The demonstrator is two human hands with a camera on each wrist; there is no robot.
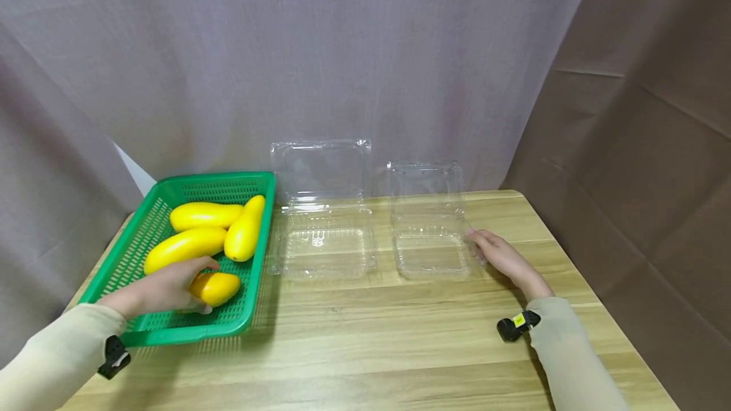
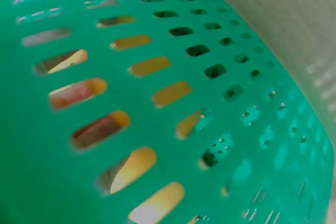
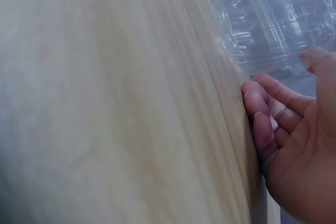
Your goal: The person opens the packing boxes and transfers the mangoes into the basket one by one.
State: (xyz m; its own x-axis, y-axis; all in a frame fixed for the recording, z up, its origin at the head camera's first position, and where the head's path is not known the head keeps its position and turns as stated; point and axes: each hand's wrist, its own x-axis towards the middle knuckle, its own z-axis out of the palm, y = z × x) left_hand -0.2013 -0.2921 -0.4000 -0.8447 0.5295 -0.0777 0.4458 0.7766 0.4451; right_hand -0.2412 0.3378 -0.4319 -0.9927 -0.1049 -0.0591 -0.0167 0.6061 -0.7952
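In the head view, my left hand (image 1: 170, 285) reaches into a green basket (image 1: 249, 309). Its fingers and thumb curl round the nearest yellow mango (image 1: 221, 288), which lies low in the basket. Several more long yellow mangoes (image 1: 185, 249) lie behind it. In the left wrist view the slotted basket wall (image 2: 31, 177) hides most of that hand. My right hand (image 1: 502, 257) holds the right rim of the smaller clear plastic container (image 1: 432, 265), whose lid stands raised at the back. The right wrist view shows the thumb at the container's edge, with the other fingers bent beside the table.
A larger clear plastic container (image 1: 325, 259), its lid (image 1: 321, 173) also upright, stands between the basket and the smaller one. All rest on a wooden table (image 1: 365, 347). Grey curtain (image 1: 365, 49) hangs behind, and brown cloth (image 1: 645, 132) borders the right side.
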